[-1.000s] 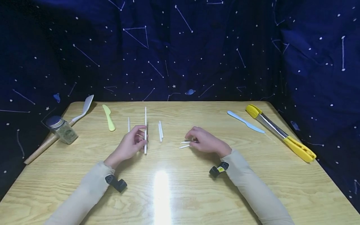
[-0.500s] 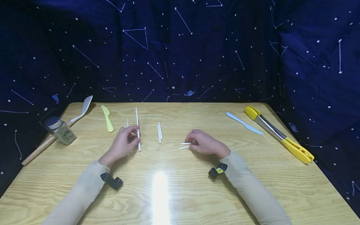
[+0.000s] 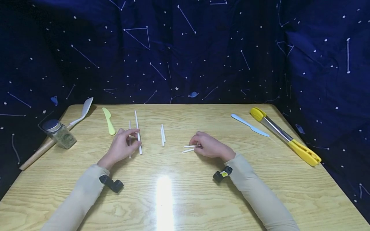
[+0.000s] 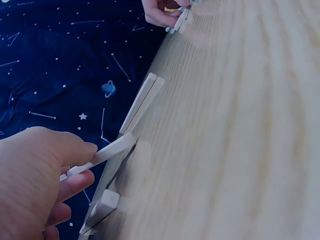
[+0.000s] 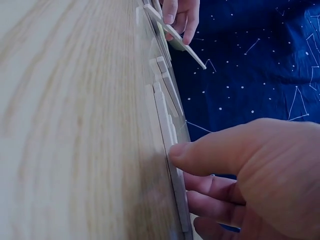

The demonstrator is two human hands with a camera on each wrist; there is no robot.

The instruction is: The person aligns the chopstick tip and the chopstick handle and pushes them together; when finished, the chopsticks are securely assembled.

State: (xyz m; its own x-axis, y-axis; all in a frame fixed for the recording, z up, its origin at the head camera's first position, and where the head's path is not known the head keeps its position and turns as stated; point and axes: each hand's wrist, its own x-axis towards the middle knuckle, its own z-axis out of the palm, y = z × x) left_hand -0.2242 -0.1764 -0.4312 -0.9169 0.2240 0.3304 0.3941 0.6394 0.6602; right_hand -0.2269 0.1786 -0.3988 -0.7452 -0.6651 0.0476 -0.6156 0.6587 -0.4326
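My left hand (image 3: 119, 147) pinches a long white chopstick (image 3: 137, 123) between thumb and fingertips; in the left wrist view the held chopstick (image 4: 110, 151) is raised at a slant. Just left of it a second chopstick (image 3: 129, 124) lies on the table, partly hidden behind the hand. Two shorter white sticks (image 3: 162, 138) lie side by side between the hands. At the right, my right hand (image 3: 209, 146) pinches one of two thin white sticks (image 3: 188, 150) low at the tabletop; their right ends are hidden under the fingers. The thumb (image 5: 181, 151) presses along a stick's side.
A pale green knife (image 3: 109, 122), a spatula (image 3: 43, 150) and a spice jar (image 3: 62, 136) resting over its handle are on the left. On the right lie a blue knife (image 3: 251, 125) and yellow-ended tongs (image 3: 277, 130). A dark star-patterned cloth (image 3: 185, 51) hangs behind the wooden table (image 3: 202, 199).
My left hand has moved left with the long chopstick, bringing it close beside the other one; the held chopstick now leans slightly. The right hand has stayed nearly where it was.
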